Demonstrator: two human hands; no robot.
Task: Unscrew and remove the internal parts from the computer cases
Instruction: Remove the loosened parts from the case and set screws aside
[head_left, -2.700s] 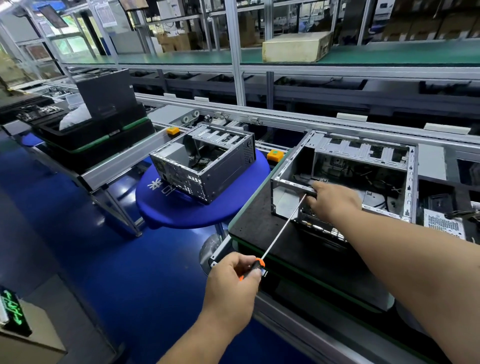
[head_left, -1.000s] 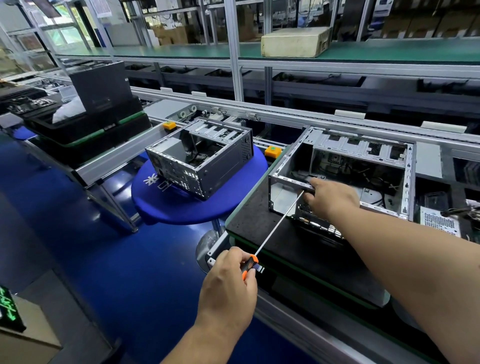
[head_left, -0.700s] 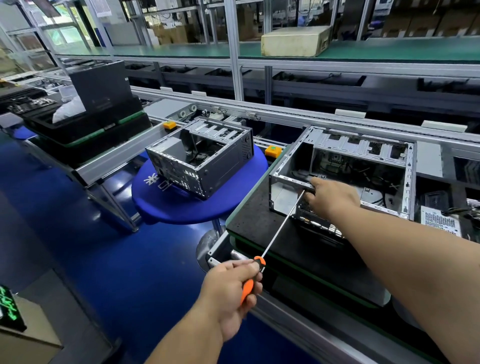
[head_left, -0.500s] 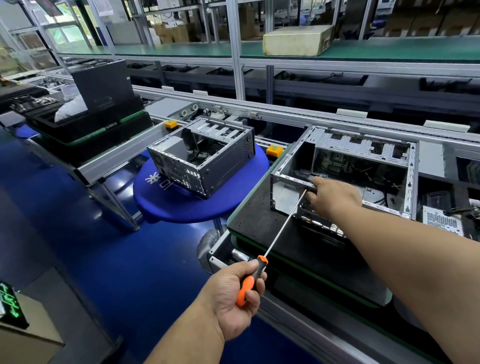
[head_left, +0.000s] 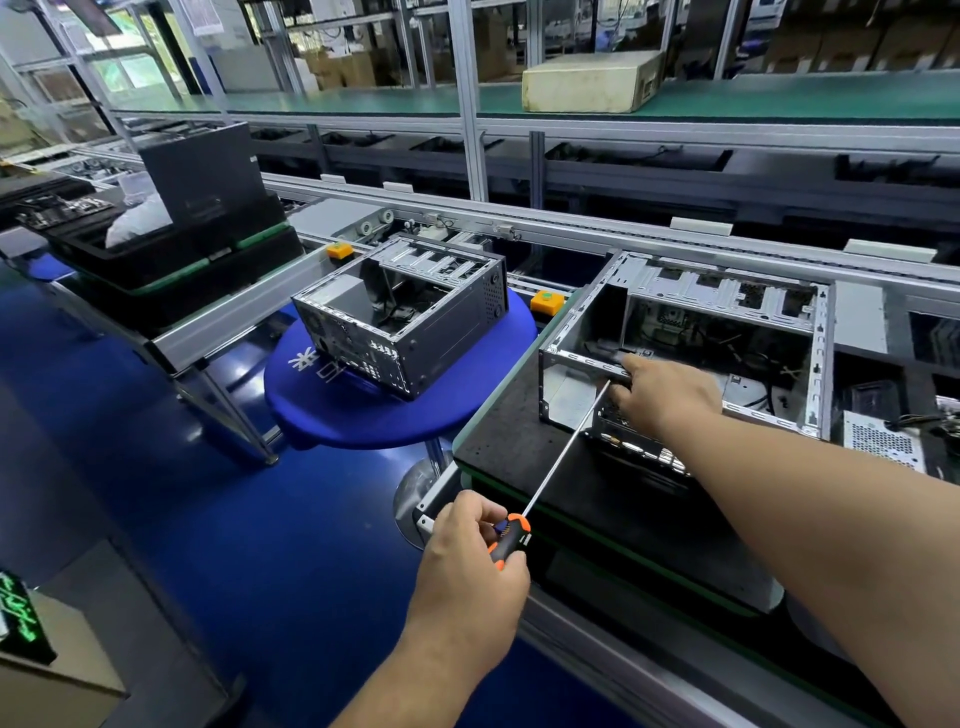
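Risk: the long-shaft screwdriver (head_left: 558, 457) is driven from the far end of its shaft, so the tip could cam out of the screw and strip the head, or skid into the case frame rail (head_left: 582, 362). A freed screw could drop inside the open computer case (head_left: 685, 343), which sits on a black mat (head_left: 519, 431).

Grip: left hand (head_left: 470, 577) is clenched round the orange/black handle. Right hand (head_left: 667, 397), ahead of it at the shaft's far end, rests on the rail w/ fingers curled by the tip; tip contact hidden. Cannot tell if it pinches anything.

Second case (head_left: 405, 322) sits on a blue round table (head_left: 395, 415), beyond and left of the left hand, untouched.
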